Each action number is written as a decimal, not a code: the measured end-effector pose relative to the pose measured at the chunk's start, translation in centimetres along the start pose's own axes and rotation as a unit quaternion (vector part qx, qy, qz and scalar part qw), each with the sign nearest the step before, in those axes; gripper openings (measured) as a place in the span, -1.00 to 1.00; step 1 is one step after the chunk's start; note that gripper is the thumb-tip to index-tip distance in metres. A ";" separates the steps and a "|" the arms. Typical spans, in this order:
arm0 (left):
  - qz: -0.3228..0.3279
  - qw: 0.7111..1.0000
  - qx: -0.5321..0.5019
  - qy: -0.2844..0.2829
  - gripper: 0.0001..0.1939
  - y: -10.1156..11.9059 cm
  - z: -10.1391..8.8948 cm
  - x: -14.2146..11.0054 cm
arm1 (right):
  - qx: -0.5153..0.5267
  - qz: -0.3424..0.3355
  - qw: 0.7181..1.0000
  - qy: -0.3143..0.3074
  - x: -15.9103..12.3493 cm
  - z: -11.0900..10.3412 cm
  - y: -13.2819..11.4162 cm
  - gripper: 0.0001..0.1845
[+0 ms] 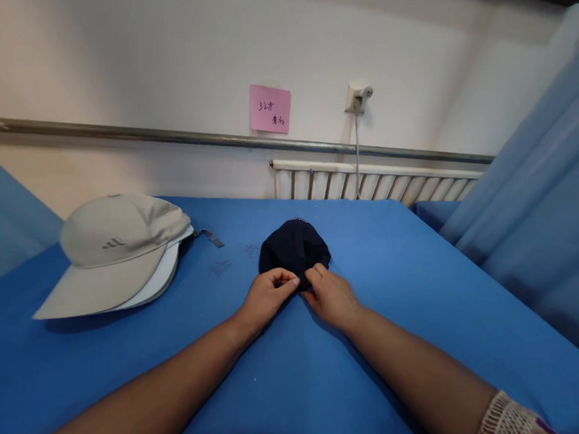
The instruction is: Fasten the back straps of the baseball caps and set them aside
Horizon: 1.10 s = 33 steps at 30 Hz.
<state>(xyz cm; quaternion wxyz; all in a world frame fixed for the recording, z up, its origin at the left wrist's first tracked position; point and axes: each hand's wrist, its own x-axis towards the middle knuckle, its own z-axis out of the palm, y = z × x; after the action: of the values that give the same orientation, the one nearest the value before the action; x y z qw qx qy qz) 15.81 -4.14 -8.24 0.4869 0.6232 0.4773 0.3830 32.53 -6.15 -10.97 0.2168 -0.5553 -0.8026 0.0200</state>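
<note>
A dark navy cap rests on the blue-covered table in front of me. Both hands pinch its near edge, close together. My left hand is closed on the edge from the left, thumb against the fingertips. From the right, my right hand grips the same edge with curled fingers. What lies right between the fingertips is hard to make out. The cap's brim does not show clearly from here.
Left of me lies a stack of caps, a beige one on top and a white brim below. A radiator, metal rail, wall plug and pink note are behind. Blue curtains hang at the sides.
</note>
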 end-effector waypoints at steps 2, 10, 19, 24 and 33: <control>0.001 1.000 -0.002 0.000 -0.76 0.0 0.0 0.0 | 0.011 -0.015 1.000 0.013 0.0 0.0 0.2 -0.89; 0.016 1.000 0.024 -0.011 -0.77 -0.3 -0.1 -0.1 | 0.157 -0.046 0.985 0.051 -0.5 -0.1 2.0 -0.86; 0.014 0.998 0.054 -0.035 -0.77 -0.3 -0.2 -0.1 | 0.202 -0.080 0.975 0.034 -0.8 -0.4 2.8 -0.84; 0.002 0.999 0.031 -0.035 -0.73 -0.3 -0.4 0.0 | 0.214 -0.084 0.972 0.041 -0.8 -0.6 2.8 -0.85; 0.007 0.997 0.046 -0.062 -0.75 -0.2 -0.3 -0.2 | 0.158 -0.087 0.983 0.027 -1.1 -1.1 2.4 -0.87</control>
<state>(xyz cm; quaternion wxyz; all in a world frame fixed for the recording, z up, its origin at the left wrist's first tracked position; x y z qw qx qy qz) 15.47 -4.31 -8.35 0.4834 0.6709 0.4592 0.3248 35.41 -6.50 -10.96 0.3239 -0.4429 -0.8284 0.1128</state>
